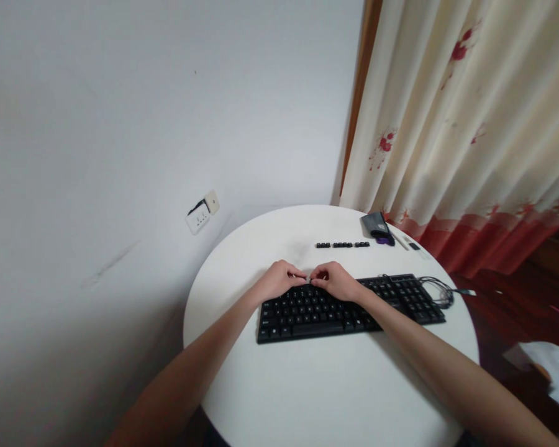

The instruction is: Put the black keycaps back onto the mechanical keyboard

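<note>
A black keyboard [317, 328] lies on the white round table [307, 385]. Over its upper left edge, my left hand [279, 279] has thumb and fingers drawn together in a pinch. Facing it from the right, my right hand [336, 280] is pinched too, its wrist above the keys. A tiny pale spot shows between the fingertips, too small to name. Whatever each hand holds, if anything, cannot be made out. Behind the hands, small black keycaps [343, 244] sit in a row of three groups. The keys under my fingers are partly hidden.
A coiled black cable [442, 295] lies at the keyboard's right end, its plug past the table's edge. Farther back are a dark grey folded pouch [375, 225] and a white stick-like item [399, 240]. A wall with a socket [198, 218] and a curtain [419, 155] border the table.
</note>
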`<move>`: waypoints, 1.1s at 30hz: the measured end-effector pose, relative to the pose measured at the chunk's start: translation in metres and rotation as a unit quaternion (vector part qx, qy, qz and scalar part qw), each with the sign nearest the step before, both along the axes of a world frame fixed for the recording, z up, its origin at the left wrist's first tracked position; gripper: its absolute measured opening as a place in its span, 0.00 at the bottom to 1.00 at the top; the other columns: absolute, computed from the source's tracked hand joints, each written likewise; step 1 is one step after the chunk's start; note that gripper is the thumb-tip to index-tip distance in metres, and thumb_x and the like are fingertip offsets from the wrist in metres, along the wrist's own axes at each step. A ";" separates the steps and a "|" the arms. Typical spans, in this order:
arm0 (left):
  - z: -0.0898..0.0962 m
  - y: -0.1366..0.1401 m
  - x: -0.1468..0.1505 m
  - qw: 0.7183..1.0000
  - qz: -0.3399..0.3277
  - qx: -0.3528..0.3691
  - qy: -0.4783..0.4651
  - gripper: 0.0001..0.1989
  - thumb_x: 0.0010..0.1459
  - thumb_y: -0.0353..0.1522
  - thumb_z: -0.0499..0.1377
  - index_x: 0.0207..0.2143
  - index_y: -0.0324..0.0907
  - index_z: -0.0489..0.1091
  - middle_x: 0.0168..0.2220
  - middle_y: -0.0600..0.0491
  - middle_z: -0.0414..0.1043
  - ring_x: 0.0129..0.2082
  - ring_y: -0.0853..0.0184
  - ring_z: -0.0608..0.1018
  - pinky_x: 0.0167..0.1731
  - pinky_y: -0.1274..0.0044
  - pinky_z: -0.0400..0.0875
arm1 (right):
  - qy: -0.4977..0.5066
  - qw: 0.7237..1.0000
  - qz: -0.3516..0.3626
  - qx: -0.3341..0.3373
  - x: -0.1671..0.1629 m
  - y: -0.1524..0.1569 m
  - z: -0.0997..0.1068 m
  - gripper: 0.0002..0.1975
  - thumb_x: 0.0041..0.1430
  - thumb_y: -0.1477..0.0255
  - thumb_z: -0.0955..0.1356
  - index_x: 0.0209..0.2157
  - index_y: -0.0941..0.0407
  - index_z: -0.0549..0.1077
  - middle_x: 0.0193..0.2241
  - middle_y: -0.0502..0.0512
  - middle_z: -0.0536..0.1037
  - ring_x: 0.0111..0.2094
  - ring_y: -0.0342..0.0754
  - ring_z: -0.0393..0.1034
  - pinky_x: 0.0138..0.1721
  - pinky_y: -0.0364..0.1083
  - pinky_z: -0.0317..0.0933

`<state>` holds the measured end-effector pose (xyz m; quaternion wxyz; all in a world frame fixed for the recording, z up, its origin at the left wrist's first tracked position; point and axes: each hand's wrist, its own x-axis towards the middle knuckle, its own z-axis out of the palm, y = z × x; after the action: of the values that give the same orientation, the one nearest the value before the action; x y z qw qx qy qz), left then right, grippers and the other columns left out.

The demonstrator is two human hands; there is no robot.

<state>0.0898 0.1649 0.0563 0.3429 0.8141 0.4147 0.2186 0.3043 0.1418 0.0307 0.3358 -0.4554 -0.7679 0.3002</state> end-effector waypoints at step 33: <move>-0.011 -0.005 0.001 0.999 -0.011 0.039 0.034 0.09 0.56 0.34 0.63 0.39 0.45 0.80 0.37 0.52 0.79 0.38 0.64 0.78 0.42 0.76 0.69 | 0.009 0.999 -0.011 0.036 -0.002 -0.007 -0.008 0.03 0.55 0.75 0.70 0.32 0.57 0.79 0.31 0.53 0.80 0.33 0.46 0.72 0.39 0.45 0.64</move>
<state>0.0907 0.1594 0.0456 0.2991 0.8384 0.4079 0.2032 0.3024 0.1350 0.0222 0.3623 -0.4488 -0.7699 0.2731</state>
